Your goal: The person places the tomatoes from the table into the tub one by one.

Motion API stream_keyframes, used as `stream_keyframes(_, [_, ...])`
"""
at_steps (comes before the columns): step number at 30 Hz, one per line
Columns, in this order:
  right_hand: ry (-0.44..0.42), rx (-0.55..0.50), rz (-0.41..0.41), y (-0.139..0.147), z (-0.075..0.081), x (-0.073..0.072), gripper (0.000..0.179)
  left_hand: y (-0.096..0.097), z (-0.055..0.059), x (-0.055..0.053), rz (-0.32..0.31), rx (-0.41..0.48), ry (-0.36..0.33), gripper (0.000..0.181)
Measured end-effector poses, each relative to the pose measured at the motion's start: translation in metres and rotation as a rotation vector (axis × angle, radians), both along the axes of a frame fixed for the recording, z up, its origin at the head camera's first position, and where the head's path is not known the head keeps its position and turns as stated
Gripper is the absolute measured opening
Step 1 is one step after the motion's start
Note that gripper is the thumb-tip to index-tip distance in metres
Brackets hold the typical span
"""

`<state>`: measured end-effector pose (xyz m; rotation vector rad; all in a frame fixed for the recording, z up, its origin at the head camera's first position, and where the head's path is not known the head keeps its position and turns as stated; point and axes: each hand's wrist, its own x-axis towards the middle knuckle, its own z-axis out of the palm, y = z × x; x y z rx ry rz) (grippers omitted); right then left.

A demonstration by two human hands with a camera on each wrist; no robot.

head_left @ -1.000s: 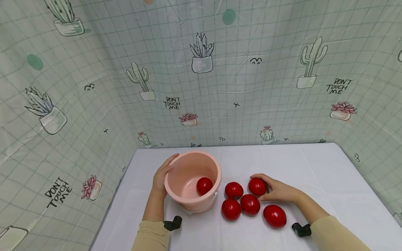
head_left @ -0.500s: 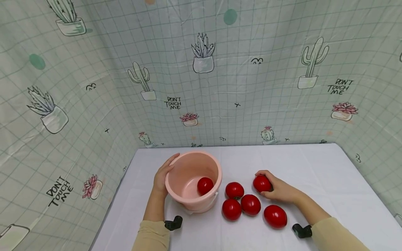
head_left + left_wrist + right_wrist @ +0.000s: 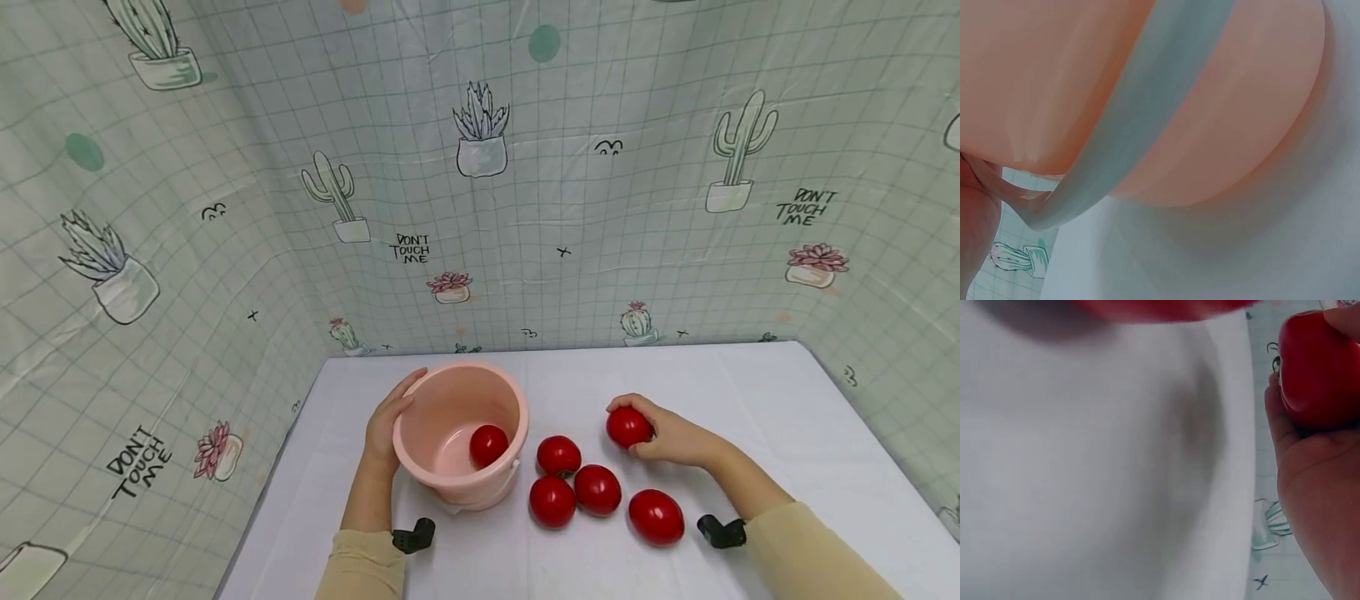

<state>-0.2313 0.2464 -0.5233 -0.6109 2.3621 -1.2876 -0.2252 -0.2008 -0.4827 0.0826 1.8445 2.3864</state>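
At the left of the head view, my left hand (image 3: 384, 423) grips the rim of a pink bucket (image 3: 461, 379), which tilts toward me. One red tomato (image 3: 489, 445) lies inside it. The bucket's pale handle (image 3: 1129, 119) crosses its outer wall in the left wrist view. My right hand (image 3: 666, 435) holds another tomato (image 3: 628, 427) between fingers and thumb. The right wrist view shows this held tomato (image 3: 1319, 375) above the tabletop, with a shadow below.
Several more tomatoes lie on the white table (image 3: 570, 567): a cluster beside the bucket, including one tomato (image 3: 552, 501) in front, and a separate tomato (image 3: 656, 517) near my right wrist. A grid-patterned cloth (image 3: 525, 208) hangs behind and at both sides.
My right hand has taken the tomato from the back of the cluster and moved it slightly right and up. The left hand and bucket have stayed in place.
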Motion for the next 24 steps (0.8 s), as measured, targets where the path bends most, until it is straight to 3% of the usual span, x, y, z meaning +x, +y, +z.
stream_keyframes(12, [0.003, -0.042, 0.138, -0.019, 0.057, -0.028, 0.06, -0.001, -0.001, 0.0, -0.007, 0.029, 0.001, 0.054])
stream_keyframes(24, [0.001, -0.091, 0.283, -0.075, 0.122, -0.054, 0.056, 0.0, -0.001, 0.001, -0.015, 0.038, 0.001, 0.054])
